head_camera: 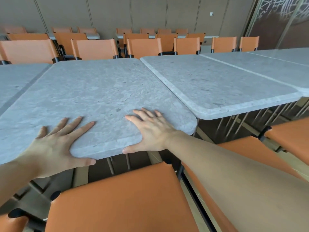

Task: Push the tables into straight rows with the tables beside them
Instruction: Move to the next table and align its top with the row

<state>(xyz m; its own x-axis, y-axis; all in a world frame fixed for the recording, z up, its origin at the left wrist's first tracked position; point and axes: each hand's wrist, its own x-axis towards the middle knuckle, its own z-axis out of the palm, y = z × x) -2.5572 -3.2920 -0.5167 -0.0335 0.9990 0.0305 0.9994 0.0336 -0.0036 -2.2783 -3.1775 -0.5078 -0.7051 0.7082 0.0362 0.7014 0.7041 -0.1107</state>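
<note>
- Brown panelled wall (pixel 103 12) at the back of the room, with rows of orange chairs (pixel 95 48) in front of it and a couple more grey tabletops tucked in among them.
- Up close it's all grey stone-look tables in a line. Middle table (pixel 93 94) is the one being handled, and it sits skewed compared to its neighbours.
- Right table (pixel 222 86) is just beside it. The gap between them is basically closed at the far corners and widens toward the near side, so the middle one's near edge sticks out closer to the camera than the right one's.
- Left table (pixel 15 81) is on the other side with a narrow dark gap running between them.
- Further right there's one more tabletop (pixel 274 64) butted up against the right table, looks flush from here.
- Left hand (pixel 55 146) lies flat on the middle table's near edge, fingers spread and straight, thumb hooked down over the rim.
- Right hand (pixel 150 131) is the same deal, palm flat near the front right corner, fingers splayed, thumb along the edge. Neither one is gripping anything, just pressing on the top.
- Orange chair back (pixel 117 198) is right under the arms, between the person and the table.
- No containers anywhere that I can see, all the tabletops are bare.
</note>
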